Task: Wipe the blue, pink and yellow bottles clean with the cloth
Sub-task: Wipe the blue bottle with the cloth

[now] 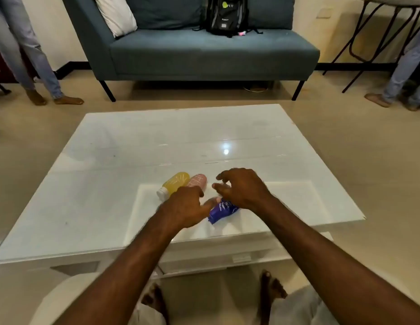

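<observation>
Head view.

1. Reference item: the blue bottle (222, 211). It lies on its side on the white table (110, 184), near the table's front edge.
2. The pink bottle (200, 181) lies on its side behind and to the left of the blue bottle. The yellow bottle (175, 186) lies just beside the pink one, farther left, white cap toward the viewer.
3. Left hand (184, 208): positioned immediately left of the blue bottle and covering the near end of the pink bottle. Fingers are curled under; the thumb points toward the blue bottle and is blurred. Contact with either bottle cannot be determined, so the grip cannot be told.
4. Right hand (245, 190): positioned over the far end of the blue bottle. Fingers are spread and half bent in a wide claw; nothing is visible between them.
5. Beyond the blue bottle, past the table: a blue-grey sofa (204, 57) carrying a black backpack (227, 16) and a white cushion (115, 14).
6. Bystanders' legs (28, 55) stand far left and far right of the sofa.
</observation>
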